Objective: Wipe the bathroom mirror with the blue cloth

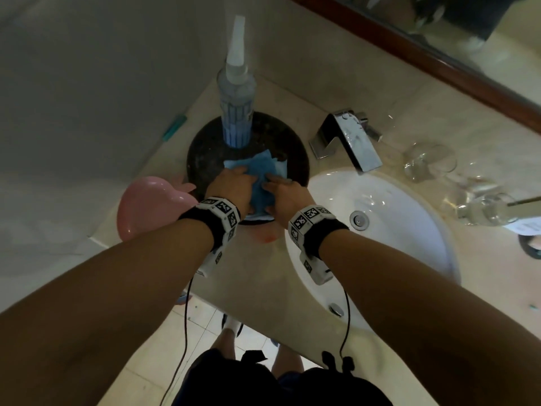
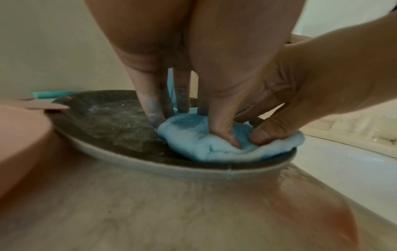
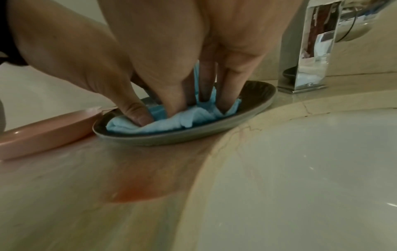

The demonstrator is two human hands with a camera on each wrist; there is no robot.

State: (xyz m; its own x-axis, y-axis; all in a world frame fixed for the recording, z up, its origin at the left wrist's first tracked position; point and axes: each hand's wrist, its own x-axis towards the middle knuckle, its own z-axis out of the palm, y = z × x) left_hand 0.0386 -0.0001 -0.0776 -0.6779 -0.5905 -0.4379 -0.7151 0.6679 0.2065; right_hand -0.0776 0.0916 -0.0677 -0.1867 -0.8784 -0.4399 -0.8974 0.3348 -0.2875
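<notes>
The blue cloth (image 1: 262, 174) lies bunched in a dark round plate (image 1: 205, 148) on the beige counter, left of the sink. My left hand (image 1: 243, 178) and right hand (image 1: 270, 184) both reach down into it. In the left wrist view my left hand (image 2: 193, 130) pinches the cloth (image 2: 189, 146) between fingers and thumb. In the right wrist view my right hand (image 3: 197, 108) digs into the cloth's (image 3: 182, 118) folds and pinches them. The mirror (image 1: 468, 30), with its brown wooden frame, runs along the wall at the top right.
A spray bottle (image 1: 237, 98) stands on the plate's far side. A pink dish (image 1: 146, 209) sits left of the plate. The chrome faucet (image 1: 345, 136) and white sink basin (image 1: 409, 230) lie to the right, with clear glasses (image 1: 427, 162) beyond them.
</notes>
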